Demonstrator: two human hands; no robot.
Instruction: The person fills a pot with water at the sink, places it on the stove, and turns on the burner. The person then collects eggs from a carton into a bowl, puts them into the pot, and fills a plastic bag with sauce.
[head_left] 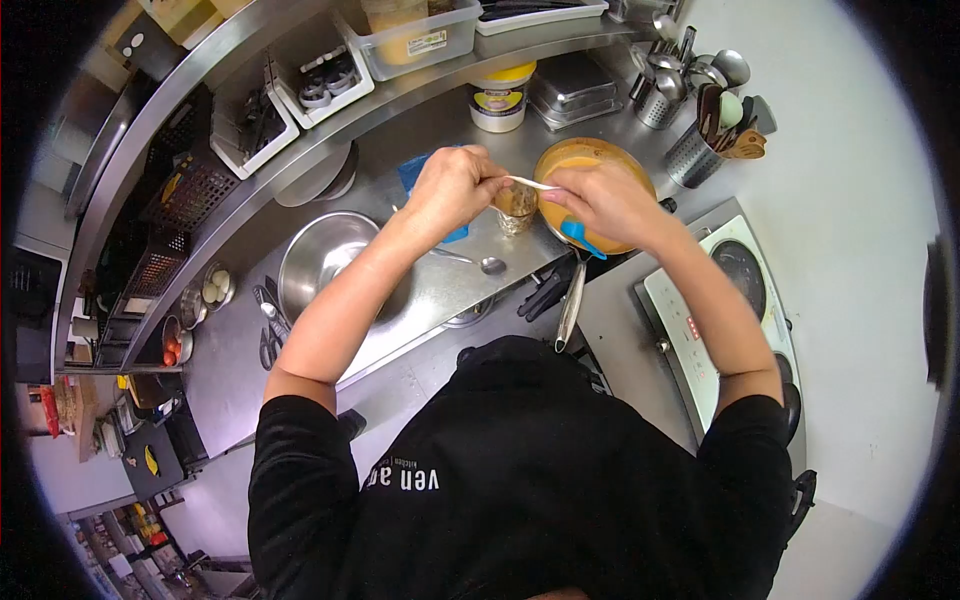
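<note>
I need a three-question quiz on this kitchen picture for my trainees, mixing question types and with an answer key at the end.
1. True or false: the left hand and the right hand both hold the same slim white thing.

2. Multiple choice: as the wearer sees it, where does the large metal bowl stand relative to the pan?
A) To its right
B) To its left
C) Directly behind it

3. Fill the gap: the food in the pan is ____ in colour.

Key:
1. True; each hand grips one end.
2. B
3. Orange
</note>
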